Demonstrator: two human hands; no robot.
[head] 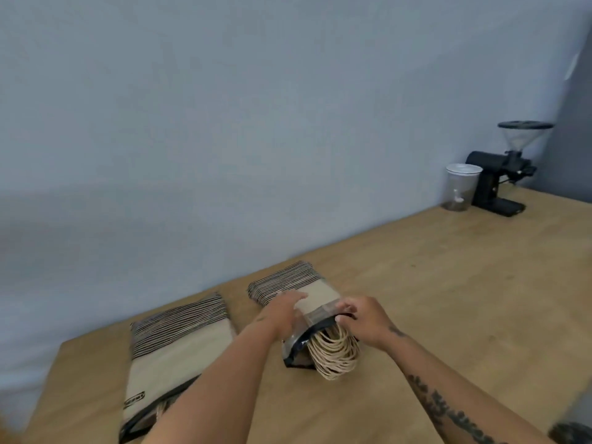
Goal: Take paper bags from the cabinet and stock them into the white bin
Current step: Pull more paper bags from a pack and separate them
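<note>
Your left hand (283, 310) lies flat on the paper bag pack (320, 291), right hand (363, 318) pinches its plastic wrap (315, 318); yank hard and the handles (333, 352) could snag.

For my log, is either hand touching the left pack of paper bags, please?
No, the left hand and right hand are both on the right pack, beside the left pack.

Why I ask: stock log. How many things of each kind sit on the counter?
Packs of paper bags: 2
Coffee grinder: 1
Clear lidded container: 1
Total: 4
Blurred dark thing at lower right edge: uncounted.
</note>
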